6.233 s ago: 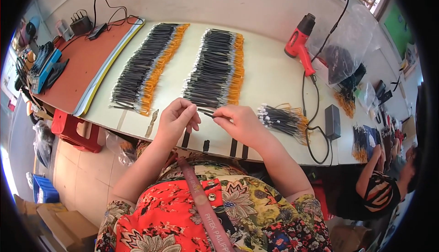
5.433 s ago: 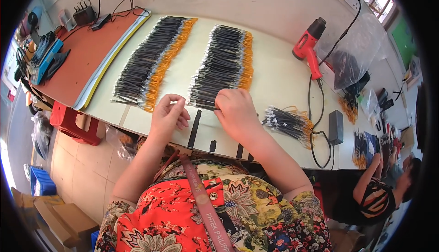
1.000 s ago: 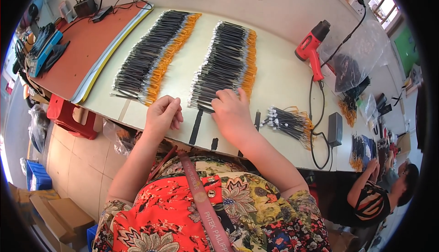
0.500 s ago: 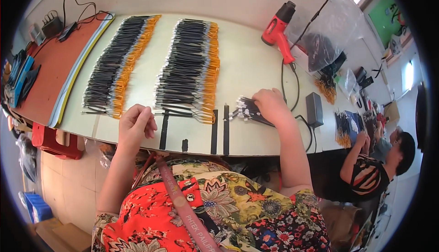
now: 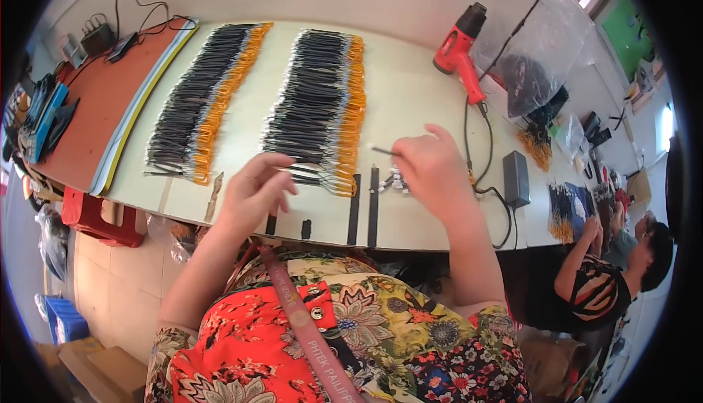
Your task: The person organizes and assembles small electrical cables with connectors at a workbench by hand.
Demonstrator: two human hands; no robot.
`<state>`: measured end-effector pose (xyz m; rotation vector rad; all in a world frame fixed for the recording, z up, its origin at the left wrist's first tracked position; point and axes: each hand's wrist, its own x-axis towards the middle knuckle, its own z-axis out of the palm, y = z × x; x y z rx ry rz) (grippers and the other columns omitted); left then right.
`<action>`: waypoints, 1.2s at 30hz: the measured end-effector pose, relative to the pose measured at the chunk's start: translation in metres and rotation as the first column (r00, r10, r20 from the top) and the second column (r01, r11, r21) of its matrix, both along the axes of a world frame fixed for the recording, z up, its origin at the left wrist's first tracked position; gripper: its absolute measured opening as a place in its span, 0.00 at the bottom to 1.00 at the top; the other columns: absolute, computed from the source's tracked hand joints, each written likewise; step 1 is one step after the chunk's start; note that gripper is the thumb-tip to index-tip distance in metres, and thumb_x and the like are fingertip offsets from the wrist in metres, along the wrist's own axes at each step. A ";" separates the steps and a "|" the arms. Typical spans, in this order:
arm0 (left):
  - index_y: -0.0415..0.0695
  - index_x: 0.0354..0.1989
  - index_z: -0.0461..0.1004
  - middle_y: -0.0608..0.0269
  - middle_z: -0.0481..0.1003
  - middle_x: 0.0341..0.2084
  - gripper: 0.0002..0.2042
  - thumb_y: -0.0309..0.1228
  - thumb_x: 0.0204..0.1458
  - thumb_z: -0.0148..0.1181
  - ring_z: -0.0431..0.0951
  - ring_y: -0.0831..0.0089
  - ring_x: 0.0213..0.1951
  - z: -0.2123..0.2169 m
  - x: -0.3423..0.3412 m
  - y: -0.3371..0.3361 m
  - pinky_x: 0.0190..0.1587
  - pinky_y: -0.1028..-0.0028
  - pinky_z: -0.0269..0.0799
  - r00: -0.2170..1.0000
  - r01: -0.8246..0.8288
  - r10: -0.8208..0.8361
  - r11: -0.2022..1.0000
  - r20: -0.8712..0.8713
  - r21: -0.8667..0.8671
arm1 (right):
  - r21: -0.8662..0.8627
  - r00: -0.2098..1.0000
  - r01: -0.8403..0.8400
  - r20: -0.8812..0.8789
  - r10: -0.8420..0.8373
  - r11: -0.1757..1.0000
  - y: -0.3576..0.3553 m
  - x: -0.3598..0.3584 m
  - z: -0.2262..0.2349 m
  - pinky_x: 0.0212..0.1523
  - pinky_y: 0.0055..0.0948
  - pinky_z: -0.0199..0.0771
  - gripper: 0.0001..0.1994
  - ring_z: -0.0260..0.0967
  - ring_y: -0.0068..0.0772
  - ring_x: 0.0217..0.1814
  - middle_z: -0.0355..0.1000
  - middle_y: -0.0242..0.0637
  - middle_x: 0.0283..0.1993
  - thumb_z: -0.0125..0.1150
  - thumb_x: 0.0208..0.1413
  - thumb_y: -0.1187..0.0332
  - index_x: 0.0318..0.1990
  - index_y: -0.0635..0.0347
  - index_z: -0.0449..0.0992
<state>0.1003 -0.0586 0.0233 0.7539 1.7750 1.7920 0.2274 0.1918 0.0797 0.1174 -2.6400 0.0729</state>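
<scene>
My right hand (image 5: 430, 167) is pinching a short black cable (image 5: 384, 151) with a white tip, which points left above the table. Beneath and beside that hand lies a bunch of black cables with white connectors (image 5: 396, 181), mostly covered by it. My left hand (image 5: 256, 189) hovers at the near end of a long row of black cables with orange loops (image 5: 315, 99); its thumb and fingers are apart, with nothing seen between them. Farther left a second row of the same cables (image 5: 196, 99) runs toward the wall.
A red heat gun (image 5: 460, 51) lies at the back right, its cord running past a dark grey box (image 5: 516, 180). Black tape strips (image 5: 373, 209) mark the front of the table. Clear plastic bags (image 5: 542, 59) stand at right. A co-worker (image 5: 600, 278) sits beyond.
My right hand has lifted a single cable from the bunch and moved slightly back. My left hand has shifted right, its fingers spreading from a closed pose. The view has shifted slightly.
</scene>
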 end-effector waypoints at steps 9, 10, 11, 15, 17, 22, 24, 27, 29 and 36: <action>0.39 0.41 0.69 0.61 0.75 0.27 0.07 0.28 0.60 0.48 0.75 0.80 0.23 0.000 0.003 0.003 0.20 0.84 0.65 0.999 0.044 -0.045 0.999 0.030 0.031 | -0.176 0.977 -0.198 0.046 0.209 0.964 -0.072 -0.030 -0.014 0.55 0.43 0.62 0.07 0.70 0.36 0.33 0.71 0.34 0.26 0.62 0.46 0.73 0.33 0.57 0.72; 0.39 0.41 0.69 0.61 0.75 0.27 0.07 0.28 0.60 0.48 0.75 0.80 0.23 -0.002 0.002 0.000 0.20 0.84 0.65 0.999 0.041 -0.041 0.999 0.030 0.031 | -0.176 0.976 -0.201 0.046 0.212 0.964 -0.073 -0.032 -0.016 0.55 0.43 0.62 0.07 0.70 0.36 0.33 0.71 0.34 0.26 0.62 0.46 0.73 0.33 0.57 0.72; 0.39 0.40 0.69 0.61 0.75 0.26 0.07 0.29 0.60 0.48 0.75 0.79 0.23 -0.003 0.000 -0.003 0.19 0.84 0.64 1.000 0.008 -0.008 1.000 0.011 0.006 | -0.162 0.974 -0.219 0.029 0.227 0.962 -0.074 -0.034 -0.020 0.55 0.43 0.62 0.07 0.70 0.36 0.34 0.70 0.34 0.26 0.62 0.46 0.72 0.33 0.57 0.72; 0.40 0.33 0.69 0.64 0.75 0.21 0.10 0.34 0.61 0.48 0.74 0.81 0.19 -0.009 -0.008 -0.014 0.18 0.84 0.63 0.997 -0.072 0.072 0.997 0.018 -0.028 | -0.125 0.975 -0.216 0.032 0.221 0.968 -0.075 -0.038 -0.026 0.55 0.42 0.62 0.07 0.70 0.36 0.36 0.70 0.34 0.27 0.62 0.46 0.72 0.33 0.58 0.73; 0.40 0.32 0.70 0.66 0.74 0.20 0.12 0.36 0.60 0.49 0.73 0.82 0.19 -0.009 -0.010 -0.016 0.18 0.85 0.62 0.995 -0.087 0.089 0.995 0.052 -0.039 | -0.122 0.978 -0.202 0.034 0.208 0.972 -0.077 -0.039 -0.025 0.56 0.42 0.61 0.07 0.70 0.36 0.36 0.70 0.34 0.28 0.62 0.46 0.72 0.33 0.58 0.73; 0.41 0.27 0.69 0.64 0.73 0.16 0.16 0.39 0.61 0.47 0.72 0.79 0.15 -0.010 -0.012 -0.017 0.17 0.83 0.62 0.992 -0.111 0.116 0.990 0.058 -0.083 | -0.121 0.975 -0.213 -0.086 0.203 0.970 -0.081 -0.046 -0.031 0.53 0.40 0.62 0.02 0.69 0.34 0.33 0.67 0.32 0.24 0.56 0.45 0.75 0.26 0.57 0.71; 0.41 0.27 0.69 0.65 0.73 0.16 0.16 0.40 0.61 0.47 0.72 0.79 0.15 -0.010 -0.013 -0.019 0.17 0.83 0.62 0.991 -0.113 0.119 0.990 0.064 -0.089 | -0.111 0.975 -0.216 -0.071 0.209 0.970 -0.082 -0.049 -0.033 0.53 0.40 0.62 0.02 0.68 0.34 0.33 0.66 0.32 0.24 0.56 0.45 0.75 0.26 0.57 0.71; 0.41 0.27 0.69 0.65 0.72 0.15 0.16 0.40 0.61 0.46 0.71 0.80 0.14 -0.012 -0.015 -0.021 0.17 0.83 0.62 0.989 -0.118 0.125 0.989 0.079 -0.095 | -0.120 0.976 -0.215 -0.058 0.209 0.969 -0.084 -0.052 -0.035 0.53 0.41 0.62 0.02 0.68 0.34 0.33 0.66 0.32 0.24 0.55 0.45 0.75 0.25 0.57 0.71; 0.41 0.27 0.69 0.65 0.72 0.15 0.16 0.40 0.61 0.46 0.71 0.80 0.14 -0.013 -0.016 -0.022 0.16 0.83 0.62 0.988 -0.121 0.129 0.988 0.088 -0.096 | -0.120 0.976 -0.215 -0.053 0.210 0.969 -0.086 -0.053 -0.035 0.53 0.41 0.62 0.02 0.68 0.34 0.33 0.66 0.32 0.24 0.55 0.45 0.75 0.25 0.57 0.71; 0.40 0.27 0.70 0.65 0.72 0.15 0.16 0.40 0.61 0.47 0.70 0.81 0.14 -0.016 -0.018 -0.025 0.16 0.83 0.61 0.986 -0.107 0.122 0.986 0.113 -0.129 | -0.106 0.979 -0.205 -0.037 0.202 0.973 -0.088 -0.058 -0.036 0.54 0.41 0.62 0.02 0.68 0.34 0.34 0.66 0.32 0.24 0.55 0.45 0.76 0.25 0.57 0.71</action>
